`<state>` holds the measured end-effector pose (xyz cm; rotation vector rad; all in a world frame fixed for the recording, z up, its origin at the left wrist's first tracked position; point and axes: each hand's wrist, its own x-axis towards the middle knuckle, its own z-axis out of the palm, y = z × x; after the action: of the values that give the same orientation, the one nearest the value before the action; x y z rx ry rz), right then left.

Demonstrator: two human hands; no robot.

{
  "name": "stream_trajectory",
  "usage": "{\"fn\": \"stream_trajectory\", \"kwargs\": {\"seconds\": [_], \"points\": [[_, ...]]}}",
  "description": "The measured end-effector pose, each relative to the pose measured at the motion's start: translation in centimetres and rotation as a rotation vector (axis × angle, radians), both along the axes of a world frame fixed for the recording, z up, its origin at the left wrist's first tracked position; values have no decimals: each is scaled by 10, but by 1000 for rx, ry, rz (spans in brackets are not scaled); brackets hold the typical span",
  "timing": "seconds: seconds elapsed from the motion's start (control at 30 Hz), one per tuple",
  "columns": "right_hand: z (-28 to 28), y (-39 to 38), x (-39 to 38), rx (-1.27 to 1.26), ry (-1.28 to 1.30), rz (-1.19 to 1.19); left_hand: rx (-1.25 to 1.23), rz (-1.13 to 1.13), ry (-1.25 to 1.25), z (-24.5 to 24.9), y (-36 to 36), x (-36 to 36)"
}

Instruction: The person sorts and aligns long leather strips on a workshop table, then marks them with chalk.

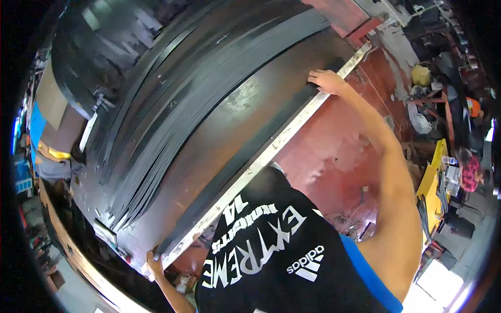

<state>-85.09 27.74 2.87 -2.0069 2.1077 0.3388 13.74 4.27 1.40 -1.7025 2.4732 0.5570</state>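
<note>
A dark grey flat strip (230, 172) lies along the near edge of the table, beside the pale edge bar (282, 140). At its upper right end my right hand (326, 82) reaches over the bar, fingers curled down onto the strip. My left hand (154, 265) is at the strip's lower left end, its fingers closed on it; part of the grip is hidden. A wide layer of long black strips (193, 104) lies farther across the brown, worn tabletop (209, 135), some fanned apart at the lower left.
A metal clamp-like part (102, 101) stands at the table's far left side. Past the right end is a red block (362, 31). A red floor (334, 151) shows below the edge bar. On the right are a yellow bench (430, 188) and a person in pink (471, 169).
</note>
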Motion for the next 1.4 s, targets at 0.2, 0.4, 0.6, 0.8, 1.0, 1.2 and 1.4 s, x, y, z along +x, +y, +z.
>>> {"fn": "stream_trajectory", "kwargs": {"seconds": [0.2, 0.4, 0.6, 0.8, 1.0, 1.2, 1.4], "points": [[2, -15, 67, -70, -166, 127, -84, -110, -160, 14, 8, -38], [13, -27, 86, -4, -238, 54, -30, -147, -131, 17, 18, -88], [16, -30, 88, 39, -244, 9, -112, -128, -138, 20, 22, -105], [16, -12, 51, -47, -113, -31, -98, -210, -58, 23, 39, -179], [2, 19, -36, -17, 93, -112, -57, -216, -43, 22, 39, -202], [2, 19, -55, 117, 138, -80, -19, -234, -82, 24, 34, -203], [1, 22, -54, 95, 74, -108, 8, -232, -75, 22, 33, -203]]}}
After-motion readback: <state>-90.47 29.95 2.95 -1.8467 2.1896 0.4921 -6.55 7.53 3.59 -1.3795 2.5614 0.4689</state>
